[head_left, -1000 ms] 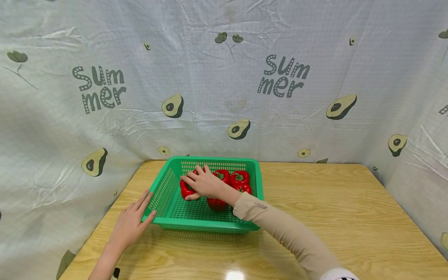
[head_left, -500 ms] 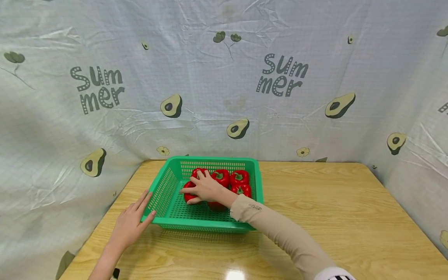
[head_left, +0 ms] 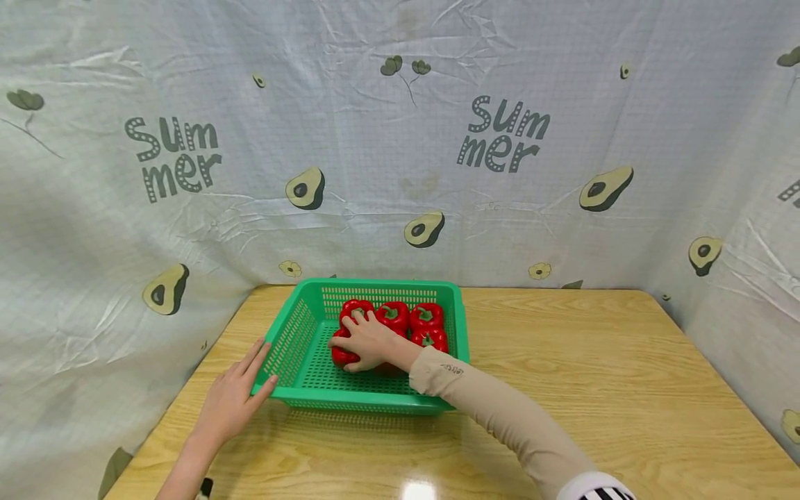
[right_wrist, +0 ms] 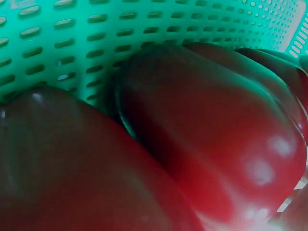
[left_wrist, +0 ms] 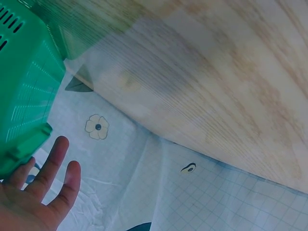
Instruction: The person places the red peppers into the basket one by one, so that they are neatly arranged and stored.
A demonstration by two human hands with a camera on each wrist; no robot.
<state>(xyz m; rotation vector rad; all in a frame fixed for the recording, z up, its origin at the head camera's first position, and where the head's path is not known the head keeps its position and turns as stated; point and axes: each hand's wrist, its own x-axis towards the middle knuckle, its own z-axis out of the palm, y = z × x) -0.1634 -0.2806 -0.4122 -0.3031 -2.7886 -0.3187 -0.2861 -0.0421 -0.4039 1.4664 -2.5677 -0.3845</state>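
A green plastic basket (head_left: 369,401) stands on the table with several red bell peppers in its right part. My right hand (head_left: 370,344) reaches in from the right and holds a red bell pepper (head_left: 341,357), thumb on the near side and fingers over its far side. Behind it sits another red pepper (head_left: 351,307), partly covered by the fingers. My left hand (head_left: 231,397) rests on the basket's left rim, fingers extended; in the left wrist view, the fingers (left_wrist: 50,168) lie straight beside the green wall. Glossy peppers (right_wrist: 216,130) fill the right wrist view.
The wooden table (head_left: 581,375) spreads to the right of the basket and in front of it. A white cloth (head_left: 350,125) printed with avocados and "summer" hangs behind and at both sides. Perforated basket walls (right_wrist: 159,21) surround the peppers.
My right hand and the pepper under it have shifted slightly right and towards me, closer to the other peppers. The left hand keeps its place on the rim.
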